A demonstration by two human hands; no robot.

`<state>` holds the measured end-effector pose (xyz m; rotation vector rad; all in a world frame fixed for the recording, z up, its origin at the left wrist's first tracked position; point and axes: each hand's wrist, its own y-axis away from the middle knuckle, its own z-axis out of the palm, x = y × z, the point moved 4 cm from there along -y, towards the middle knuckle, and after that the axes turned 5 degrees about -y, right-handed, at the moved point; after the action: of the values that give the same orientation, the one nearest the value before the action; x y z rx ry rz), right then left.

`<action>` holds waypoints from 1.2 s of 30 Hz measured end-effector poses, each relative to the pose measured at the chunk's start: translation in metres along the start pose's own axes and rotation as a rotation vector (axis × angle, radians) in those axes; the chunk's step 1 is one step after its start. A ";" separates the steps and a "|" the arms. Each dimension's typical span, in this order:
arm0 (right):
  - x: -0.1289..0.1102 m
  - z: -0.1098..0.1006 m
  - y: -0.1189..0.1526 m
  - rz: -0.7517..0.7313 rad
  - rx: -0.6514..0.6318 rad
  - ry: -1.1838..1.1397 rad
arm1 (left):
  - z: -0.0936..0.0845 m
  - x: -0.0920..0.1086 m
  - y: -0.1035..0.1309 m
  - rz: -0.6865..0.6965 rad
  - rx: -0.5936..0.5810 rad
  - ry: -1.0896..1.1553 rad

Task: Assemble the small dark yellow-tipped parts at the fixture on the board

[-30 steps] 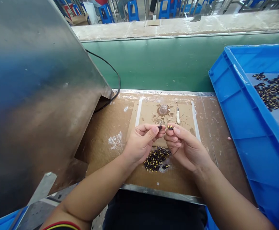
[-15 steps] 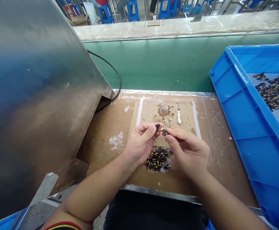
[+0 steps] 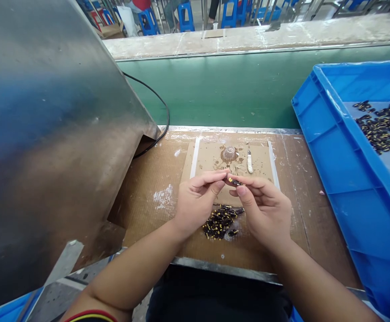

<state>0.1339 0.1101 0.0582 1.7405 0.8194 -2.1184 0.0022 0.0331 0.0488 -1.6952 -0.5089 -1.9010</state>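
Between thumb and fingers, my left hand (image 3: pixel 198 197) pinches a small dark piece (image 3: pixel 225 177), mostly covered by the fingertips. My right hand (image 3: pixel 265 203) grips a small black-and-yellow part (image 3: pixel 235 181) between thumb and forefinger. The fingertips of both hands meet over a cardboard sheet (image 3: pixel 208 156) taped along its sides. Just below the hands lies a pile of black-and-yellow parts (image 3: pixel 220 221). Beyond them on the sheet are a small clear cup (image 3: pixel 229 153) in a wet stain and a white-handled tool (image 3: pixel 249 162) with a short dark tip.
A large metal housing (image 3: pixel 47 134) rises at the left, with a black cable (image 3: pixel 161 103) beside it. At the right stands a blue crate (image 3: pixel 335 156) holding many similar parts (image 3: pixel 382 127). A green belt (image 3: pixel 215 89) runs behind the worktable, and blue stools (image 3: pixel 185 17) stand farther back.
My left fingers have turned and extended over the dark piece, hiding most of it. My right hand has shifted slightly, still pinching the black-and-yellow part.
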 end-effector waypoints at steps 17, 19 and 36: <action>0.001 -0.006 0.003 -0.212 0.017 0.172 | 0.003 -0.017 -0.003 -0.298 -0.009 0.455; 0.000 -0.005 0.002 -0.229 0.010 0.197 | 0.003 -0.016 -0.002 -0.293 -0.008 0.444; -0.004 -0.002 0.001 -0.325 -0.019 0.354 | 0.000 -0.013 -0.003 -0.213 0.027 0.359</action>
<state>0.1369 0.1098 0.0617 2.1292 1.2901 -2.0010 0.0013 0.0370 0.0360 -1.2818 -0.5850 -2.2763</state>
